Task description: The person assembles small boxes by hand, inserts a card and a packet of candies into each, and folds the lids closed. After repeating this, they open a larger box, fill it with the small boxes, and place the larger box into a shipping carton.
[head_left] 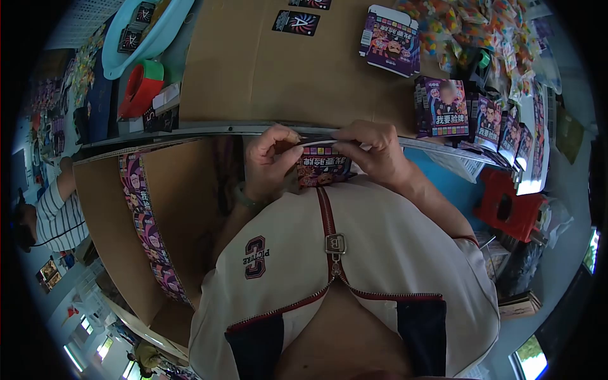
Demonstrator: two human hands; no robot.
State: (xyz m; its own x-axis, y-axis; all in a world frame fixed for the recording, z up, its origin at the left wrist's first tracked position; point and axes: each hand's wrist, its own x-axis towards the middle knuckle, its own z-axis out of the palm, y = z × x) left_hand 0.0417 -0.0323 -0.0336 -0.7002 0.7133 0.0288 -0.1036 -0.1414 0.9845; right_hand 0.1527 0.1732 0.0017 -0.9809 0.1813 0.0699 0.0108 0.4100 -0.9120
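A small purple printed carton (323,170) is held close against the shirt, just below the table's metal edge. My left hand (271,158) pinches its upper left corner between thumb and fingers. On the opposite corner, my right hand (375,149) grips with thumb and forefinger. Both hands work along the carton's top edge, where the flap is seen nearly edge-on. The carton's lower part rests at the shirt and is partly hidden.
On the cardboard-covered table (234,76) lie a flat carton (391,41), upright filled cartons (441,107) and black cards (296,22). Candy bags (456,28) pile at the right. A blue basin (114,50) and red-green tape dispenser (140,88) stand left. Below is a large box (104,234) with cartons.
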